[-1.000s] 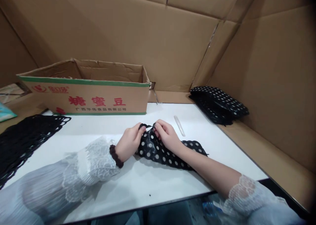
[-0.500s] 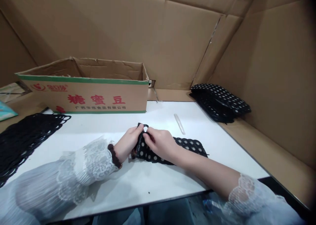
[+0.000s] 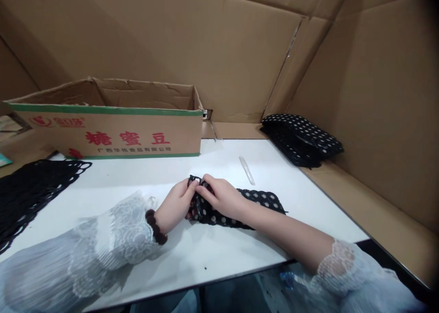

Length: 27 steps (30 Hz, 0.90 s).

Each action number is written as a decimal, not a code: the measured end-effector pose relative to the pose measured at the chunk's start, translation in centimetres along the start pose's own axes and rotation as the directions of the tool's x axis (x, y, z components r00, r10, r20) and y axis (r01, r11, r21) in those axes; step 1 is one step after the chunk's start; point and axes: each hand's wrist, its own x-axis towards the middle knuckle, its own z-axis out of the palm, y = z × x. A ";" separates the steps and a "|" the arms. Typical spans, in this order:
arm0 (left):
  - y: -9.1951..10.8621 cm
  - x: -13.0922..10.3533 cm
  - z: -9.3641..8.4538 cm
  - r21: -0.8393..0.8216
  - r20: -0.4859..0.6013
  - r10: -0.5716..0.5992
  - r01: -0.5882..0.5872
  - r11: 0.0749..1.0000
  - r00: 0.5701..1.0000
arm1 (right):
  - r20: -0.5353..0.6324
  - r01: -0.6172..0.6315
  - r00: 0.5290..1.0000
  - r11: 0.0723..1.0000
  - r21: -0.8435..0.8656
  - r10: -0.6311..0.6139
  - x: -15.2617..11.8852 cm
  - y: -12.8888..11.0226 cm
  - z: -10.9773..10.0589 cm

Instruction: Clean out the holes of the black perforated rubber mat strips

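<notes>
A black piece of openwork mesh with rows of white dots (image 3: 264, 198) lies on the white table, one end lifted between both hands. My left hand (image 3: 176, 204) is closed on the edge of that end, thumb on top. My right hand (image 3: 222, 197) pinches the same edge beside it, fingertips nearly meeting the left thumb. Between the fingers a small white spot shows; the fingers hide most of it. Some fingers of both hands are hidden behind the mesh. A slim whitish tool (image 3: 247, 170) rests on the table beyond my right hand.
A cardboard box (image 3: 144, 134) with red print stands at the back left. Plain black mesh (image 3: 30, 189) lies at the left edge. A stack of dotted black mesh (image 3: 305, 137) sits at the back right. Cardboard walls (image 3: 164, 38) enclose the table (image 3: 164, 267).
The lifted end of the mesh has been bent, and the open loop at its tip no longer shows. My right fingers have shifted up over the edge. The view has turned slightly right.
</notes>
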 end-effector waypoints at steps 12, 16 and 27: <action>-0.3 1.1 -1.3 0.069 -0.098 -0.049 0.056 0.996 0.994 | -0.383 -0.178 0.816 0.819 0.545 0.432 2.0 4.3 -3.1; -0.4 1.2 -1.0 -0.262 0.031 -0.216 0.216 0.941 0.976 | -0.165 -0.050 0.981 0.958 0.281 0.100 0.9 1.2 -2.3; 0.2 0.1 -0.4 -0.443 0.193 0.023 0.066 0.894 0.981 | 0.099 -0.113 0.990 0.987 0.116 0.102 -0.7 -1.1 -1.3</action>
